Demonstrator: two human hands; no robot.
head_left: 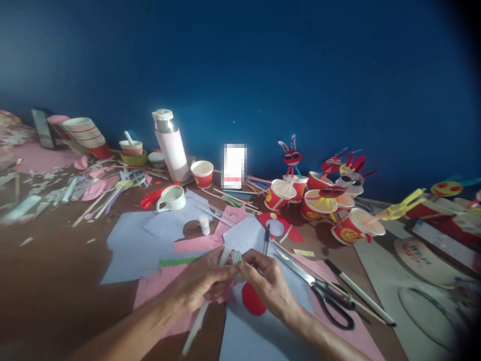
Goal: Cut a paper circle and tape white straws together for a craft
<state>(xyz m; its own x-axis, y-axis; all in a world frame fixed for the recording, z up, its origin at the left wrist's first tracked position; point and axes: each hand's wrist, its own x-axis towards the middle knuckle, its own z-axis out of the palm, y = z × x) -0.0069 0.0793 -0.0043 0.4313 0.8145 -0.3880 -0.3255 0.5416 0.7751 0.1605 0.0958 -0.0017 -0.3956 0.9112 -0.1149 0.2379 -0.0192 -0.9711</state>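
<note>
My left hand (210, 278) is closed around a pale, translucent straw (195, 328). One end sticks out toward the front edge, and the other shows above my fingers. Beside it my right hand (263, 276) pinches a short, pale, ribbed piece (236, 258) between thumb and finger, touching the left fingertips. Whether that piece joins the straw is hidden by the fingers. Just below the hands lies a red paper disc (253, 299) on white paper (255, 333). A black pen (266, 239) rests behind my right hand, and scissors with black handles (319, 291) lie to its right.
Red paper cups (280, 194) with decorated faces stand at the back right. A white thermos (172, 153), a small white mug (172, 198) and a red cup (202, 175) stand toward the back left. Paper scraps (41, 183) litter the far left. A wooden stick (361, 302) lies by the scissors.
</note>
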